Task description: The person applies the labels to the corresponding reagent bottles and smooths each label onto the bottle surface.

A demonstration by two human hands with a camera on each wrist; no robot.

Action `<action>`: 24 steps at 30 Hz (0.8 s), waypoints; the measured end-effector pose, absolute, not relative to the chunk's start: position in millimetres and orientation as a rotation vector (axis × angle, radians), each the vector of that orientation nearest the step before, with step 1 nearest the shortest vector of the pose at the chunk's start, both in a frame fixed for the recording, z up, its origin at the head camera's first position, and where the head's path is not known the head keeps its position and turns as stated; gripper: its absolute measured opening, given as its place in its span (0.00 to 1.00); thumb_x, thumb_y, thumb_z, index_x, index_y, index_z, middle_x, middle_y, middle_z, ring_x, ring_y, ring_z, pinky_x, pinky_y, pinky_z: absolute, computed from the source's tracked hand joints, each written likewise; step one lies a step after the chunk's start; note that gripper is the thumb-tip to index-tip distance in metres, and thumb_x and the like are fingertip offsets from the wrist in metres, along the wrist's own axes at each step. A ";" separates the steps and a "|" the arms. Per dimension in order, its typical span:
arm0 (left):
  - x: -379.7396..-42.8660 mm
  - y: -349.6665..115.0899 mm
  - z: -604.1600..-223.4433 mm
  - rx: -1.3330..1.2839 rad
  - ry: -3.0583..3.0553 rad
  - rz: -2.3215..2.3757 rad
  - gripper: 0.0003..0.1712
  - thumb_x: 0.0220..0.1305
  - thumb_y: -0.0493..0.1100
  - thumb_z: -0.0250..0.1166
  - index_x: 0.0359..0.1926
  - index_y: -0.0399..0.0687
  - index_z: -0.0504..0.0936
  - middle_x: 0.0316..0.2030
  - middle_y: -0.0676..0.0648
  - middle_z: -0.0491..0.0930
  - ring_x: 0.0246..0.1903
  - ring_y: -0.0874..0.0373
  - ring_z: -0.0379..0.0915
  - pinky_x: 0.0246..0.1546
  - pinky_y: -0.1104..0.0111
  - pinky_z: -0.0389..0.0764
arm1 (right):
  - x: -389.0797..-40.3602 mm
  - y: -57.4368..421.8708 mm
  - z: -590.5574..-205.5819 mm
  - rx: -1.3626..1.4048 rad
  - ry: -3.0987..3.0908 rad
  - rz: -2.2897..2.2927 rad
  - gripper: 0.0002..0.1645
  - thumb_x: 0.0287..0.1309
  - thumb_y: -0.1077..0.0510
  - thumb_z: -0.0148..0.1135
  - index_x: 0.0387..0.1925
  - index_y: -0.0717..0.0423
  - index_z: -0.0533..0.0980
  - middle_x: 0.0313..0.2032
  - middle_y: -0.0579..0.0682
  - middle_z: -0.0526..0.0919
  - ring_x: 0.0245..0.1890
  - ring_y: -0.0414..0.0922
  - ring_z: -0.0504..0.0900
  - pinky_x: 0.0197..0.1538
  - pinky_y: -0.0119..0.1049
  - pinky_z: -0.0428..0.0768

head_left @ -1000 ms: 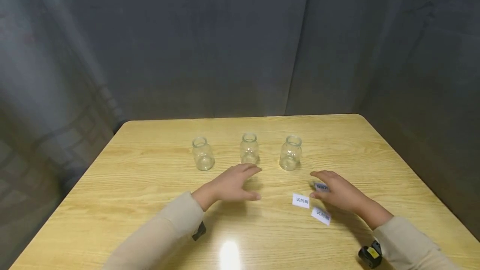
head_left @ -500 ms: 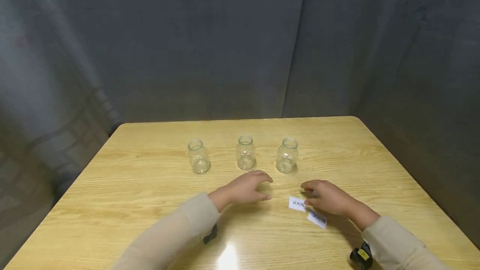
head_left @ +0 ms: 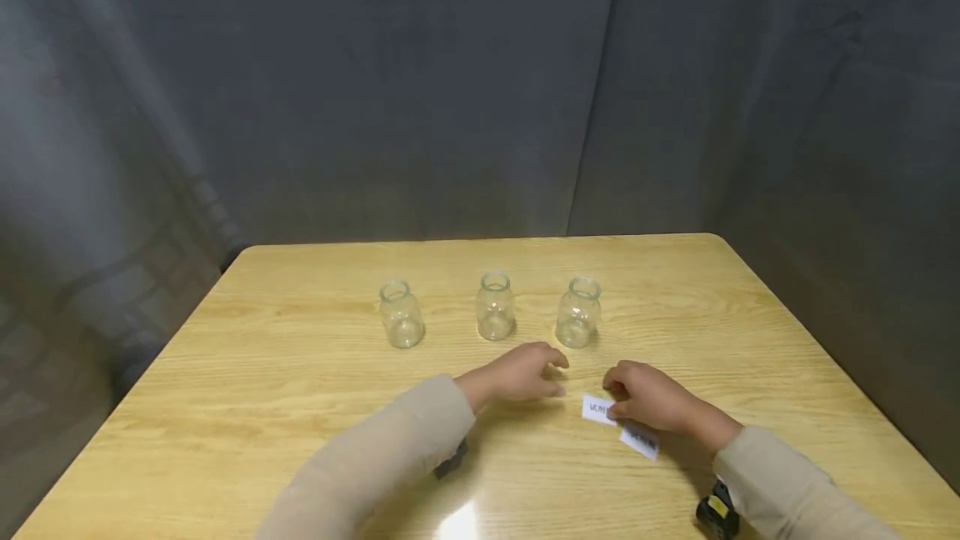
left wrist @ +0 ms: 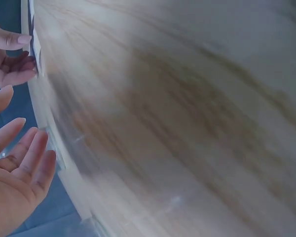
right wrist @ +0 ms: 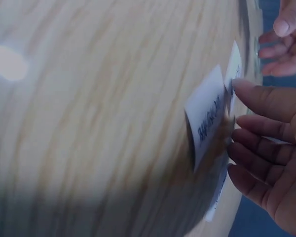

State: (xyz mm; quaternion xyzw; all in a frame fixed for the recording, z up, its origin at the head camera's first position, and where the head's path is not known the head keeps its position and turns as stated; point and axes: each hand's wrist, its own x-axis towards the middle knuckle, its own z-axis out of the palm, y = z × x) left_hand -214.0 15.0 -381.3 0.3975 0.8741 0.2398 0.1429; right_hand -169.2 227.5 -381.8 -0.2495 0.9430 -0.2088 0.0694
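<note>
My right hand [head_left: 652, 397] reaches over several small white paper labels printed with dark characters. Its thumb overlaps the right end of the left label [head_left: 596, 409], and a gap shows between thumb and forefinger. The front label [head_left: 640, 442] lies below the palm, tilted in the right wrist view. Another label [right wrist: 218, 195] shows behind the fingertips there; the hand hides it in the head view. To the left, my left hand [head_left: 527, 372] hovers over the table with loosely bent fingers, holding nothing. Beyond it stand three clear glass jars, left [head_left: 402, 317], middle [head_left: 495, 308] and right [head_left: 577, 315].
The light wood table [head_left: 300, 407] has its far edge behind the jars. A dark grey curtain [head_left: 420, 90] hangs behind and along both sides. Black wrist devices, one [head_left: 717, 512] with a yellow patch, sit under the sleeves. Glare marks the near tabletop.
My left hand has moved right, toward the labels. My right hand has shifted slightly left, its thumb now over the left label's end and its fingers more bent. Jars and labels stay put.
</note>
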 end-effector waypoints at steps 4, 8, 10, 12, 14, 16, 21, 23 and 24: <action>-215.0 23.3 -384.0 1.144 2.502 0.694 0.23 0.53 0.45 0.61 0.50 0.41 0.71 0.46 0.48 0.72 0.41 0.61 0.71 0.39 0.77 0.70 | -168.6 224.5 -383.2 -0.700 2.871 -0.623 0.10 0.39 0.62 0.66 0.24 0.57 0.72 0.20 0.44 0.65 0.21 0.39 0.61 0.23 0.29 0.61; -215.5 29.1 -386.7 1.133 2.493 0.702 0.21 0.52 0.41 0.62 0.48 0.40 0.72 0.44 0.48 0.74 0.41 0.61 0.72 0.39 0.78 0.70 | -167.7 222.2 -384.6 -0.652 2.869 -0.658 0.08 0.39 0.65 0.65 0.24 0.57 0.73 0.22 0.43 0.68 0.21 0.38 0.64 0.23 0.29 0.66; -216.3 30.8 -387.9 1.117 2.500 0.706 0.21 0.51 0.40 0.62 0.48 0.40 0.72 0.43 0.48 0.75 0.40 0.62 0.71 0.39 0.78 0.70 | -168.5 221.2 -384.8 -0.637 2.870 -0.672 0.08 0.39 0.66 0.65 0.24 0.57 0.73 0.22 0.43 0.69 0.22 0.38 0.65 0.23 0.29 0.67; -217.6 32.2 -388.2 1.105 2.506 0.716 0.20 0.51 0.39 0.63 0.47 0.40 0.73 0.41 0.49 0.76 0.39 0.63 0.71 0.39 0.79 0.69 | -170.0 219.9 -384.4 -0.624 2.877 -0.677 0.08 0.39 0.66 0.65 0.23 0.57 0.73 0.21 0.43 0.69 0.21 0.38 0.65 0.23 0.29 0.67; -218.1 33.6 -388.8 1.087 2.503 0.735 0.19 0.50 0.39 0.63 0.46 0.40 0.73 0.40 0.49 0.76 0.37 0.64 0.71 0.38 0.79 0.69 | -171.4 219.0 -384.6 -0.615 2.882 -0.678 0.09 0.39 0.66 0.65 0.22 0.56 0.72 0.20 0.43 0.68 0.21 0.39 0.64 0.23 0.29 0.66; -217.0 35.0 -389.5 1.064 2.477 0.784 0.18 0.50 0.38 0.63 0.44 0.40 0.74 0.39 0.49 0.76 0.35 0.65 0.71 0.37 0.80 0.69 | -171.3 218.1 -384.9 -0.582 2.878 -0.690 0.10 0.38 0.67 0.65 0.20 0.56 0.71 0.19 0.44 0.67 0.20 0.39 0.64 0.22 0.30 0.65; -211.7 40.4 -393.2 0.982 2.393 0.930 0.16 0.49 0.34 0.63 0.42 0.39 0.74 0.35 0.51 0.77 0.32 0.68 0.70 0.34 0.81 0.69 | -169.7 218.9 -388.1 -0.578 2.858 -0.702 0.11 0.36 0.67 0.65 0.18 0.56 0.69 0.17 0.43 0.66 0.18 0.39 0.63 0.20 0.29 0.63; -210.7 42.6 -394.3 0.956 2.377 0.955 0.15 0.49 0.34 0.63 0.41 0.39 0.74 0.33 0.52 0.76 0.32 0.68 0.70 0.33 0.81 0.70 | -169.9 219.7 -389.2 -0.596 2.858 -0.707 0.12 0.36 0.67 0.65 0.18 0.56 0.69 0.17 0.43 0.66 0.18 0.39 0.63 0.19 0.29 0.63; -210.2 43.2 -394.6 0.943 2.369 0.964 0.14 0.49 0.34 0.63 0.40 0.40 0.75 0.32 0.53 0.76 0.32 0.68 0.70 0.33 0.81 0.70 | -170.1 219.9 -389.7 -0.596 2.861 -0.711 0.12 0.36 0.67 0.66 0.18 0.56 0.68 0.17 0.43 0.66 0.18 0.39 0.63 0.19 0.29 0.63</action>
